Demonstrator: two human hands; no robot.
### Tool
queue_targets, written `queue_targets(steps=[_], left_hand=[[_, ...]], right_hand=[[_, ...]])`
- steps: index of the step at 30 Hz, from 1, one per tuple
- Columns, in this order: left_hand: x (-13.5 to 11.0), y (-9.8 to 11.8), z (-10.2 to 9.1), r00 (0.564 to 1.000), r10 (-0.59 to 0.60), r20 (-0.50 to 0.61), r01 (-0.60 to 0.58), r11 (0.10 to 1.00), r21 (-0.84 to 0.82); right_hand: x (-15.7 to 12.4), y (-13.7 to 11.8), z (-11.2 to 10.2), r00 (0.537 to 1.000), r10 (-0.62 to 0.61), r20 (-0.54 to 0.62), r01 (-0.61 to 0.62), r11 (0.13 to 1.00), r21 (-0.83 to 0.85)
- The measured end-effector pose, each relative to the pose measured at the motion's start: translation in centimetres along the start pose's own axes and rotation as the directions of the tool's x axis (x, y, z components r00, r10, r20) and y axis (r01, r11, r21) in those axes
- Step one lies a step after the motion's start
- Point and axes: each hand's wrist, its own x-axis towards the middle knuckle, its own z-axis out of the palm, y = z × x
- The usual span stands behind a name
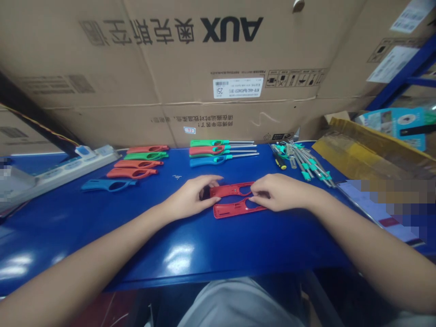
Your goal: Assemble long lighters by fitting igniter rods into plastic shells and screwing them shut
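While both forearms reach in over the blue surface [190, 254] from the lower corners, the bare hands meet nr the middle, at 2 red handle shells. L forearm [112, 245] runs up on a long diagonal, wrist fairly straight, and the L hand [190, 197] curls round the L end of the far shell [226, 190]: thumb along the near edge, fingers bent over the far edge, holding it. R forearm [361, 236] slants in the opp. direction, knuckles up, wrist a bit higher than the elbow. R hand [282, 193] is partly closed, forefinger and thumb tips close tog. at the R ends of the shells; can't tell from where I stand whether it grips either.

Near shell [231, 209] lies just below the far 1, roughly parallel, hollow side up, its R end partly under the R hand.

Beyond the L arm, 5 loose handles [116, 173] sit in a slanting row: 3 red/orange, 1 green, 1 blue. Past the hands, approx. centre, 4 lighters w/ metal tubes [200, 161] lie side by side. Further R, a heap of tubes w/ teal fittings [304, 161], w/ a yellow-and-black screwdriver [279, 161] at its L edge. Big AUX carton [184, 68] stands behind, print upside down.
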Motion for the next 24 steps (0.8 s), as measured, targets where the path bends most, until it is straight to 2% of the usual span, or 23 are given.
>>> queue_targets(steps=[3,6,8,13,17,24], left_hand=[[-0.1,0.5,-0.4,0.997,0.074,-0.018,-0.073,0.995,0.066],[-0.2,1.3,-0.8,0.984,0.177,-0.030,-0.172,0.976,0.136],[-0.3,1.7,-0.8,0.978,0.209,0.006,-0.207,0.968,0.142],[-0.3,1.9,-0.4,0.973,0.200,0.118,-0.216,0.966,0.145],[-0.1,1.4,-0.3,0.976,0.191,0.106,-0.203,0.972,0.115],[-0.1,0.8,-0.9,0.979,0.166,0.114,-0.183,0.970,0.159]], right_hand=[[0.0,0.0,0.0,1.000,0.001,-0.006,-0.001,1.000,-0.031],[0.0,0.3,0.1,0.996,-0.035,-0.085,0.032,0.999,-0.032],[0.0,0.4,0.2,0.990,-0.060,-0.127,0.059,0.998,-0.016],[0.3,0.2,0.7,0.992,-0.082,-0.092,0.083,0.996,0.010],[0.7,0.1,1.0,0.992,-0.080,-0.100,0.083,0.996,0.031],[1.0,0.3,1.6,0.978,-0.130,-0.160,0.131,0.991,-0.006]])
